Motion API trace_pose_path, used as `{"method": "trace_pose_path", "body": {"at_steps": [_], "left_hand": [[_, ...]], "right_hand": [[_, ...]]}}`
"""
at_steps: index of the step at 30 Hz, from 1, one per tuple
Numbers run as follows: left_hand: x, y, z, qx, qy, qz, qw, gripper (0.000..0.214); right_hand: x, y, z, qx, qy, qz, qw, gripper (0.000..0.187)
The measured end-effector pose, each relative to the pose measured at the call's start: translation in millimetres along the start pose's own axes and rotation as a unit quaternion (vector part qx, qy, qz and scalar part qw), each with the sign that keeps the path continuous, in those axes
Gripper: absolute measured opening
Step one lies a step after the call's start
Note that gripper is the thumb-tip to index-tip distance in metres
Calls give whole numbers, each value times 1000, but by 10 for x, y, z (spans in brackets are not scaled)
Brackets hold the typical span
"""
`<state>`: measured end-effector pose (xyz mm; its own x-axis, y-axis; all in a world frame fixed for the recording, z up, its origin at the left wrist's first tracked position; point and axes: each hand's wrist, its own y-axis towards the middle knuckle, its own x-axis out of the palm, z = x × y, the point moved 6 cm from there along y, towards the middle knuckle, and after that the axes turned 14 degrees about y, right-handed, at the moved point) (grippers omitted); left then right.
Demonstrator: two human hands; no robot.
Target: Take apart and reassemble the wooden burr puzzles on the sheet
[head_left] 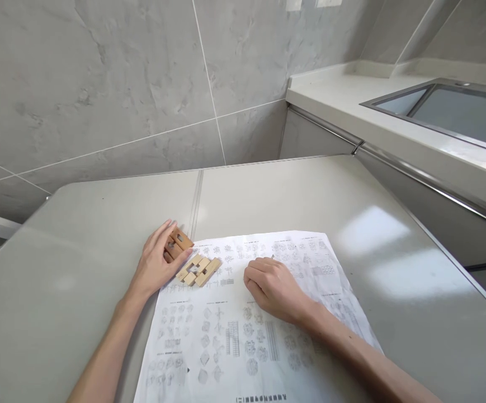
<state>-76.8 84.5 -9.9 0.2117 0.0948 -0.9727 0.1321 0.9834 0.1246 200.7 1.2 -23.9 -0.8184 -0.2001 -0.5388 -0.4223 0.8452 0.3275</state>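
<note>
Your left hand has fingers and thumb set round the brown wooden blocks at the sheet's far left corner, thumb tip just beside the pale wooden blocks, which lie grouped flat on the printed sheet; a stray thumb push could break up that loose, gappy cluster. Your right hand rests curled on the paper, contents, if any, can't be told; dragging that wrist or forearm could skew the loose sheet across the smooth table, carrying the pale blocks along.
</note>
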Motion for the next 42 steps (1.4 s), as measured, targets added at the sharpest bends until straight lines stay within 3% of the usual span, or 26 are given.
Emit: {"method": "trace_pose_path", "body": {"at_steps": [6, 25, 30, 34, 36, 37, 39, 42], "left_hand": [[4, -15, -3, -20, 33, 24, 999, 93], [-39, -88, 41, -8, 52, 77, 996, 93], [-208, -99, 121, 9, 48, 131, 990, 89], [-404, -157, 413, 67, 5, 164, 984, 90], [-443, -194, 655, 121, -19, 144, 982, 91], [-442, -214, 794, 155, -31, 126, 979, 92], [-412, -250, 1054, 209, -73, 90, 971, 96], [-298, -285, 1388, 270, -137, 31, 953, 104]], "right_hand": [[6, 2, 1, 4, -1, -4, 1000, 31], [35, -22, 34, 15, 5, -16, 1000, 29], [24, -10, 31, 18, 8, -12, 1000, 30], [-33, 3, 32, 52, 102, -10, 993, 28], [-78, 10, 66, 114, 235, 5, 965, 26], [-99, 11, 90, 152, 313, 20, 937, 24], [-121, 24, 109, 202, 468, 43, 859, 19], [-79, 54, 86, 235, 641, 19, 730, 44]]}}
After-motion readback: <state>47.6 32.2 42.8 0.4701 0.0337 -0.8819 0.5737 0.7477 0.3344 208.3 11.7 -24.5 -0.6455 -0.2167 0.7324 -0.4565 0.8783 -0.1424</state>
